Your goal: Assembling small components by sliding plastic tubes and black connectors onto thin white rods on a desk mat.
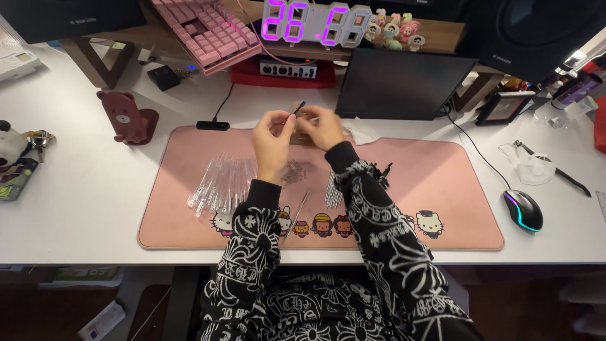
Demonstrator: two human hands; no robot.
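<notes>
left hand (273, 136): I see it raised above the pink desk mat (442, 189), fingers curled in, thumb and fingertips pinched near the lower end of a thin dark stick (298, 108); the rest of what it grips is too small for me to tell

right hand (323, 126): held close against the left, fingers bent round something small and pale between the two hands; I judge both are brought together so the piece can be worked at eye level, clear of the mat

dark stick: pokes up and to the right from between the hands, tilted, its top end free in the air

clear tubes (222, 183): a fanned heap lying on the mat left of the left forearm, near at hand, probably laid there as stock within easy reach

second bunch of tubes (332, 192): a smaller bundle, partly hidden by the right sleeve

small dark bits (293, 172): a loose scatter on the mat between the forearms, just under the hands

single tube (298, 211): lies alone, slanted, between the sleeves

black clip pieces (382, 173): just right of the right forearm

mouse (524, 209): off the mat's right edge, well apart from the hands

small screen (401, 85): stands dark behind the hands
</notes>
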